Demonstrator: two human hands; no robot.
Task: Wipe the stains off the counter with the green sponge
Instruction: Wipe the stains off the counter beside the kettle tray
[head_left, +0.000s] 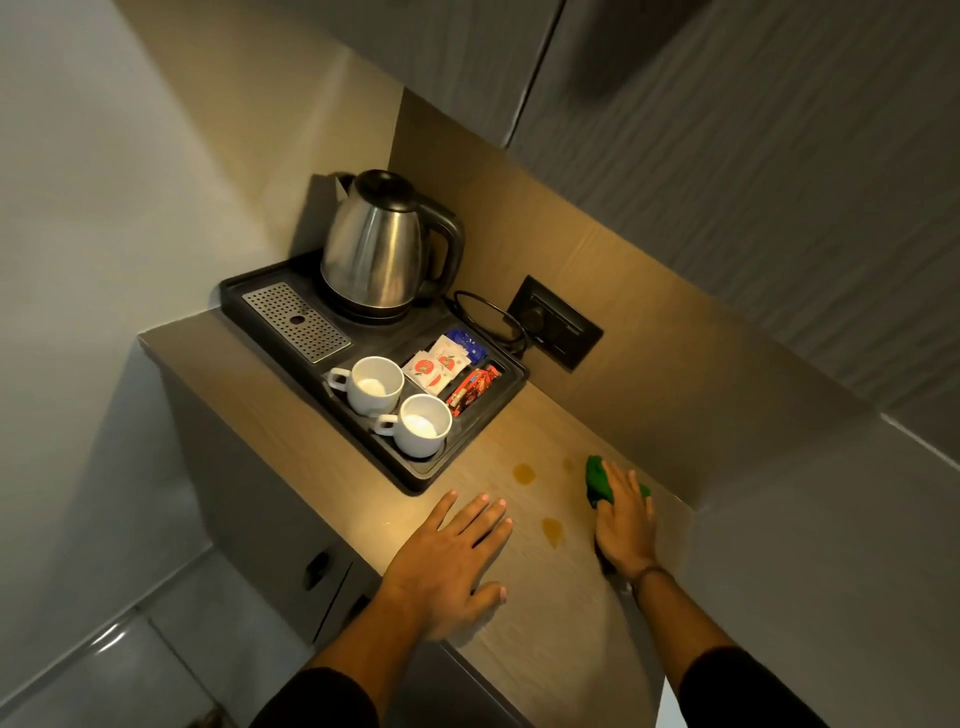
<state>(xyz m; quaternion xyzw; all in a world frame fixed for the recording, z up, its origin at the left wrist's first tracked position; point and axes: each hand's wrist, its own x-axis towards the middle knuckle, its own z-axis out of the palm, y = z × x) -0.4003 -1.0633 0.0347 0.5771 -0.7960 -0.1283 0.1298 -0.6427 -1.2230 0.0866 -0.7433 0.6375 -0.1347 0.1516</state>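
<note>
Seen from the head camera, the left hand (449, 551) lies flat on the wooden counter (545, 629) with its fingers spread. The right hand (623, 525) presses straight fingers onto the green sponge (597, 478), which lies at 4 o'clock from centre. Amber stains (524, 472) sit at the sponge's 9 o'clock, and the black kettle tray (415, 475) is at the left hand's 11 o'clock.

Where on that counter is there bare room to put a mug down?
Bare counter lies at the near edge, between the left hand and right hand. Crowded: the tray fills the far left; stains and sponge take the middle.
</note>
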